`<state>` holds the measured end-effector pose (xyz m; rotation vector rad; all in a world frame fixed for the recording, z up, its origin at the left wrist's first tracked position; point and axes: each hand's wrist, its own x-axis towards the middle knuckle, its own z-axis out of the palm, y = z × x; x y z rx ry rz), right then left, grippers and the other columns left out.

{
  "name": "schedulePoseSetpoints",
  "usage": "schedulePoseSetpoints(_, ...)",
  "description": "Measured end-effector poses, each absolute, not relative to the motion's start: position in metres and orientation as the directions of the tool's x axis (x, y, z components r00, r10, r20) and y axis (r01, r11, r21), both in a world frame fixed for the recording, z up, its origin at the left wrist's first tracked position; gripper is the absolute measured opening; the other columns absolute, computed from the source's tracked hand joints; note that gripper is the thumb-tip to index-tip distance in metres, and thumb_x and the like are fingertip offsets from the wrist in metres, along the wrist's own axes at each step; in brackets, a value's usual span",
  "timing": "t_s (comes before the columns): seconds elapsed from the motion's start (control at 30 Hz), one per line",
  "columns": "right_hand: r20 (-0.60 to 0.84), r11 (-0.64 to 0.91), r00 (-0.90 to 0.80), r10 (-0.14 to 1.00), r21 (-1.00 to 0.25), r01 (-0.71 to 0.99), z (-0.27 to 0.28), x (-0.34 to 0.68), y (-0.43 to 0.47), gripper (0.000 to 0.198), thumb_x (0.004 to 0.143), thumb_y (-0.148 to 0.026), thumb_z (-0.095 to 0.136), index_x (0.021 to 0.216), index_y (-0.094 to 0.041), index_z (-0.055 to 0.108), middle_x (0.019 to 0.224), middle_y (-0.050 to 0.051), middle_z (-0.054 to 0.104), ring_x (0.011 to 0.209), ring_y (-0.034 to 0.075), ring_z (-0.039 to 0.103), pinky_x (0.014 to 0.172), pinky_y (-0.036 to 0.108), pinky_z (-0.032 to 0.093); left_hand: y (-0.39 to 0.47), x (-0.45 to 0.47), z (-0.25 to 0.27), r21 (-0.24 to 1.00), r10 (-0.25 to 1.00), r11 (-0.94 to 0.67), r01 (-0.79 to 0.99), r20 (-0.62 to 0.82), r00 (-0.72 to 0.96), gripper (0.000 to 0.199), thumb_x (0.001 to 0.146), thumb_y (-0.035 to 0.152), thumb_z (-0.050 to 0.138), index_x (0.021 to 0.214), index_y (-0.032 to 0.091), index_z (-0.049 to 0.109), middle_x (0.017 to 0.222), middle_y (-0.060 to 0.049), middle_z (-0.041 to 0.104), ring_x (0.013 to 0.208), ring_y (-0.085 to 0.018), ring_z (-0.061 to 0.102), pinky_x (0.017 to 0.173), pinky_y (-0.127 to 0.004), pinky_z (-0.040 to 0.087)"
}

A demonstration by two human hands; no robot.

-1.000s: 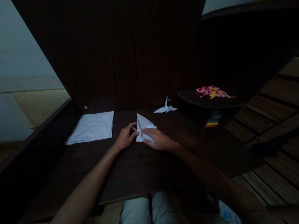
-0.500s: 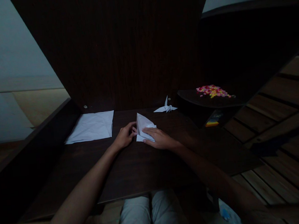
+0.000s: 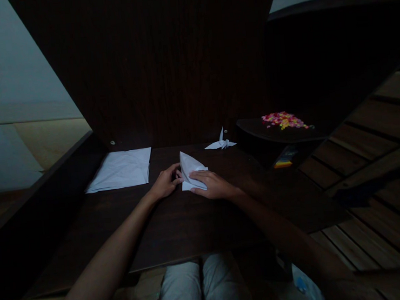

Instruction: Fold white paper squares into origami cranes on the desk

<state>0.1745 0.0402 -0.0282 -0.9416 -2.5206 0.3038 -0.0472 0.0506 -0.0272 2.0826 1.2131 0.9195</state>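
Observation:
A white sheet of paper (image 3: 189, 163), partly folded, lies on the dark desk between my hands, with a pointed flap raised at its far left. My left hand (image 3: 166, 183) is at the paper's left edge, its fingers curled and its fingertips pinching that edge. From the right, my right hand (image 3: 210, 185) rests on the paper with fingers stretched flat across it, covering part of the folds. Beyond my right hand stands a folded white paper crane (image 3: 221, 144). To the left of my left hand lies a stack of white paper sheets (image 3: 121, 169).
A low side shelf (image 3: 276, 136) at the right bears a pile of small pink, red and yellow pieces (image 3: 284, 120). Under it sits something yellow and orange (image 3: 283, 164). A tall dark panel (image 3: 164, 64) closes off the back, and a raised side board (image 3: 42, 182) bounds the left.
The raised flap's tip has leaned slightly to the left. Both hands stay at the paper with only small movement, and the whole view has shifted a little.

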Motion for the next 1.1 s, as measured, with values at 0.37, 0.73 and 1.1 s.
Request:
schedulePoseSetpoints(0.37, 0.28, 0.702, -0.65, 0.707, -0.391, 0.595, -0.023, 0.174, 0.039, 0.052, 0.082, -0.042, 0.06, 0.127, -0.016, 0.051, 0.129, 0.014, 0.057, 0.121, 0.027, 0.052, 0.103, 0.044, 0.04, 0.05, -0.042, -0.03, 0.676, 0.897, -0.44, 0.592, 0.305, 0.319, 0.047, 0.076, 0.022, 0.06, 0.121, 0.014, 0.05, 0.088, -0.004, 0.065, 0.078, -0.018, 0.061, 0.077, -0.032, 0.049)
schedulePoseSetpoints(0.73, 0.256, 0.634, -0.604, 0.755, -0.518, 0.573, -0.027, 0.175, 0.04, 0.063, 0.081, -0.039, 0.062, 0.134, -0.02, 0.036, 0.135, 0.015, 0.05, 0.123, 0.027, 0.049, 0.1, 0.043, 0.04, 0.052, -0.037, -0.034, 0.659, 0.914, -0.406, 0.633, 0.31, 0.264, 0.047, 0.077, 0.026, 0.062, 0.12, 0.014, 0.05, 0.087, -0.005, 0.064, 0.081, -0.02, 0.061, 0.079, -0.034, 0.048)
schedulePoseSetpoints(1.1, 0.323, 0.722, -0.656, 0.682, -0.437, 0.536, -0.02, 0.174, 0.04, 0.048, 0.082, -0.033, 0.06, 0.126, -0.019, 0.048, 0.128, 0.012, 0.051, 0.118, 0.024, 0.051, 0.099, 0.04, 0.042, 0.047, -0.034, -0.032, 0.649, 0.914, -0.403, 0.645, 0.323, 0.246, 0.053, 0.078, 0.024, 0.059, 0.127, 0.015, 0.041, 0.093, -0.005, 0.062, 0.081, -0.019, 0.06, 0.077, -0.033, 0.049)
